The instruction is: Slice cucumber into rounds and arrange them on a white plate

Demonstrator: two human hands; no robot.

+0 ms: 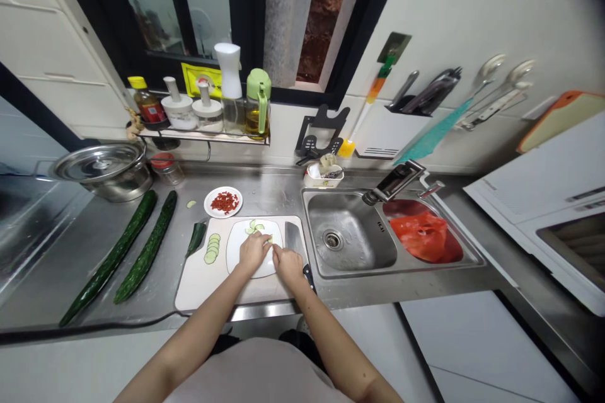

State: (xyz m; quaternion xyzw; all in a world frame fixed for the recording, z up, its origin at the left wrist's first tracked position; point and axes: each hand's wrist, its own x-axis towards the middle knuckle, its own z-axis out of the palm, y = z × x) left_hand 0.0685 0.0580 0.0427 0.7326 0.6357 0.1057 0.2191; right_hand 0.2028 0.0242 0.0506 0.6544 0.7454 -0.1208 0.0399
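Note:
A white plate (236, 253) rests on a pale cutting board (203, 286) at the counter's front. My left hand (254, 250) lies over the plate, fingers curled around something I cannot make out. My right hand (287, 262) sits at the plate's right rim, fingers pinched together close to the left hand. A few cucumber slices (254, 227) lie at the plate's far edge. A row of cucumber slices (212, 248) and a cucumber end piece (195, 238) lie on the board, left of the plate. A cleaver (295, 240) rests on the board's right side.
Two whole cucumbers (142, 249) lie on the steel counter at left. Behind the board stands a small plate of red chilli (223, 202). A steel sink (350, 239) with a red basin (423, 236) is at right. A lidded pot (101, 169) and a condiment shelf (203, 132) stand behind.

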